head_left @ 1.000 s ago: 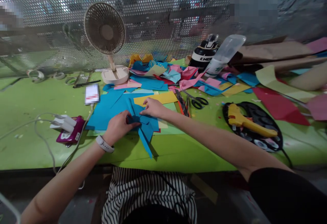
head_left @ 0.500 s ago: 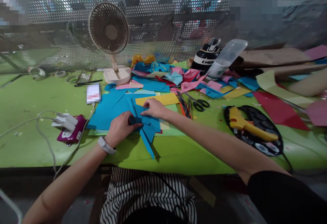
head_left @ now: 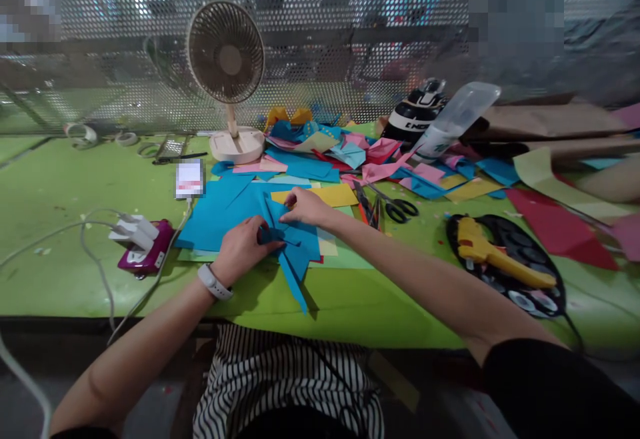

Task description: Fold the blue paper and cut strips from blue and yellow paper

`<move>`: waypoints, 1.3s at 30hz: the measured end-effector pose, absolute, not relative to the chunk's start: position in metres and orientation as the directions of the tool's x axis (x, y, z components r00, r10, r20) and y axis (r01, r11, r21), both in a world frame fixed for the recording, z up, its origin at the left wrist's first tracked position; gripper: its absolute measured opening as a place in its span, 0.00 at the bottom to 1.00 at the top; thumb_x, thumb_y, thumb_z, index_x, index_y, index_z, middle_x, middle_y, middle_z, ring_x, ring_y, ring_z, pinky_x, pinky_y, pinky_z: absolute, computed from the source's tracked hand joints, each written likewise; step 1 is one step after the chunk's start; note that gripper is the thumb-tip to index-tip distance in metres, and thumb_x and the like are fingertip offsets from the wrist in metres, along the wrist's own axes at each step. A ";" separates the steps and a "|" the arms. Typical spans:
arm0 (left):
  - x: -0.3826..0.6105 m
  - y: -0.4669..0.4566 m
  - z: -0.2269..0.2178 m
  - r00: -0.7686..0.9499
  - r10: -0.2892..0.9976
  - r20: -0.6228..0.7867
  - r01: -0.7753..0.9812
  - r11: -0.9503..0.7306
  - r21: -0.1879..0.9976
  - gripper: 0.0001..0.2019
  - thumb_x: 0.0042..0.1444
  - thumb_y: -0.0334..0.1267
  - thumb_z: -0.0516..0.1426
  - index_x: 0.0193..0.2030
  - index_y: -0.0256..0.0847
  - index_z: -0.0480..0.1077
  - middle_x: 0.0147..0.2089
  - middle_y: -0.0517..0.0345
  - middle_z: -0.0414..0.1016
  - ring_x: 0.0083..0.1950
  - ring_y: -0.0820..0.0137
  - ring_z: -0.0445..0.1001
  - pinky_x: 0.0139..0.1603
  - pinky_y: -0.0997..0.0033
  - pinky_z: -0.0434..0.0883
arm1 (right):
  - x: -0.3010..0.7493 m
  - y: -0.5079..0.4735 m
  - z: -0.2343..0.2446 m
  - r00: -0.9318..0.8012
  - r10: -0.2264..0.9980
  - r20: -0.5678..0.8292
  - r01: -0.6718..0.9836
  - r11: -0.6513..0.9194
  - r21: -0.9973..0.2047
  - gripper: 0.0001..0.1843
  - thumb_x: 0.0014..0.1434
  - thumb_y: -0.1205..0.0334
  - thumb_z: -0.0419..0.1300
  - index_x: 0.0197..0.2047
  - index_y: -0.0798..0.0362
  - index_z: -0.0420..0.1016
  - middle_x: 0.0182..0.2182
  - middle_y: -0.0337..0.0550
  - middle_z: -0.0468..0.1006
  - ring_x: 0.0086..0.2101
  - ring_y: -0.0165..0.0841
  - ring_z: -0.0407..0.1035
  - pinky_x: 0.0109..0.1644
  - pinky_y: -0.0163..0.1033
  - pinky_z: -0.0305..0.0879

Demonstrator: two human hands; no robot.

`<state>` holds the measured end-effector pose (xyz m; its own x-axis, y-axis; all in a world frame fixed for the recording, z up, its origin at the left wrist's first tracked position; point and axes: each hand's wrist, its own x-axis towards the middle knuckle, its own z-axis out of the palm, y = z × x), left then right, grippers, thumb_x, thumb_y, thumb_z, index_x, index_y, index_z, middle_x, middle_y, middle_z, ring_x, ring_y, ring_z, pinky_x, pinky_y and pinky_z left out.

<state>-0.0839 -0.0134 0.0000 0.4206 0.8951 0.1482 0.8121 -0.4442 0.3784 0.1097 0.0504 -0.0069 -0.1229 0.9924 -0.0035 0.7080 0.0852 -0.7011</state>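
Observation:
A folded blue paper piece (head_left: 296, 260) lies over flat blue paper sheets (head_left: 215, 209), one pointed strip of it hanging toward the table's front edge. My left hand (head_left: 246, 245), with a pale watch band on its wrist, pinches the folded paper from the left. On the upper right side my right hand (head_left: 304, 207) has thumb and fingers closed on an upper part of the same paper. Both hands are close together, and the folds between them are partly hidden. Just behind my right hand lies a yellow paper strip (head_left: 340, 195).
Scissors (head_left: 397, 209) and a utility knife (head_left: 367, 205) lie right of the sheets. A yellow glue gun (head_left: 500, 255) rests on a black palette (head_left: 530, 239). A fan (head_left: 227, 59), paper scraps (head_left: 350, 152) and bottles stand behind. A purple power strip (head_left: 145, 252) with cables sits left.
The whole view has shifted slightly, so things appear a little farther right. Both hands keep their hold on the blue paper, with barely any movement.

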 end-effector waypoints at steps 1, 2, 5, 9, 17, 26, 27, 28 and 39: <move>-0.084 -0.014 0.000 0.417 0.897 0.145 0.813 -0.440 0.382 0.20 0.53 0.55 0.61 0.42 0.41 0.67 0.32 0.57 0.72 0.33 0.66 0.71 0.29 0.70 0.59 | 0.110 0.050 -0.006 -0.120 0.993 -0.012 0.679 0.074 -0.730 0.24 0.40 0.64 0.73 0.40 0.57 0.70 0.34 0.44 0.76 0.36 0.37 0.72 0.38 0.38 0.66; -0.084 -0.015 0.000 0.413 0.900 0.139 0.813 -0.433 0.390 0.21 0.52 0.54 0.61 0.43 0.41 0.67 0.32 0.57 0.72 0.33 0.66 0.72 0.29 0.70 0.60 | 0.110 0.049 -0.006 -0.118 0.993 -0.019 0.642 0.061 -0.765 0.25 0.41 0.65 0.72 0.43 0.57 0.69 0.33 0.42 0.76 0.35 0.35 0.72 0.37 0.37 0.66; -0.084 -0.017 0.002 0.378 0.916 0.134 0.797 -0.396 0.456 0.25 0.50 0.53 0.63 0.49 0.40 0.65 0.36 0.55 0.74 0.36 0.64 0.73 0.31 0.68 0.64 | 0.113 0.043 -0.003 -0.112 0.993 -0.042 0.509 0.021 -0.861 0.23 0.44 0.67 0.70 0.44 0.56 0.69 0.30 0.39 0.75 0.31 0.31 0.72 0.34 0.35 0.68; -0.085 -0.013 0.005 0.310 0.938 0.155 0.644 -0.327 0.691 0.38 0.47 0.52 0.65 0.62 0.40 0.55 0.50 0.46 0.73 0.47 0.61 0.74 0.42 0.63 0.70 | 0.121 0.032 0.002 -0.039 0.996 -0.076 0.308 -0.061 -0.949 0.13 0.49 0.66 0.67 0.38 0.55 0.71 0.31 0.40 0.74 0.29 0.29 0.71 0.30 0.34 0.70; -0.077 -0.004 0.015 0.407 0.904 -0.131 0.262 0.022 0.965 0.25 0.50 0.54 0.62 0.47 0.37 0.71 0.40 0.53 0.80 0.41 0.66 0.76 0.40 0.67 0.71 | 0.116 0.000 0.012 0.108 0.980 -0.168 -0.176 -0.148 -0.973 0.12 0.49 0.65 0.66 0.33 0.51 0.64 0.29 0.35 0.69 0.31 0.30 0.71 0.34 0.40 0.76; -0.092 0.019 0.058 0.711 0.612 -0.345 0.407 0.042 0.913 0.15 0.48 0.52 0.64 0.28 0.41 0.73 0.36 0.53 0.81 0.39 0.66 0.78 0.45 0.63 0.72 | 0.174 -0.020 0.015 0.087 0.922 0.378 0.333 0.330 -0.883 0.26 0.56 0.67 0.53 0.58 0.46 0.62 0.52 0.46 0.71 0.49 0.38 0.70 0.49 0.45 0.72; -0.093 0.024 0.059 0.722 0.578 -0.380 0.457 0.013 0.889 0.15 0.48 0.52 0.63 0.28 0.42 0.73 0.35 0.54 0.81 0.39 0.65 0.78 0.44 0.64 0.72 | 0.183 -0.022 0.014 -0.008 0.861 0.509 0.467 0.453 -0.759 0.30 0.55 0.69 0.53 0.61 0.44 0.61 0.57 0.47 0.68 0.53 0.40 0.67 0.53 0.47 0.69; -0.093 0.030 0.058 0.730 0.547 -0.409 0.499 -0.018 0.866 0.15 0.48 0.52 0.63 0.28 0.43 0.74 0.34 0.55 0.81 0.38 0.66 0.77 0.43 0.64 0.72 | 0.190 -0.024 0.013 -0.137 0.792 0.595 0.565 0.556 -0.610 0.33 0.55 0.71 0.53 0.63 0.43 0.60 0.60 0.46 0.66 0.57 0.41 0.63 0.57 0.50 0.65; -0.074 0.056 0.047 0.696 0.715 -0.065 0.662 -0.603 0.445 0.12 0.47 0.45 0.64 0.38 0.44 0.78 0.41 0.55 0.80 0.45 0.60 0.75 0.48 0.63 0.68 | 0.186 -0.056 -0.015 -0.672 0.627 0.394 0.715 0.687 0.125 0.21 0.63 0.72 0.53 0.56 0.49 0.73 0.47 0.50 0.80 0.35 0.35 0.75 0.35 0.39 0.69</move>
<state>-0.0745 0.0557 0.0475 0.6956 0.7155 -0.0648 0.6619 -0.6033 0.4449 0.1865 -0.0556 -0.0154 -0.6718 0.6273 0.3939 0.7154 0.6875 0.1252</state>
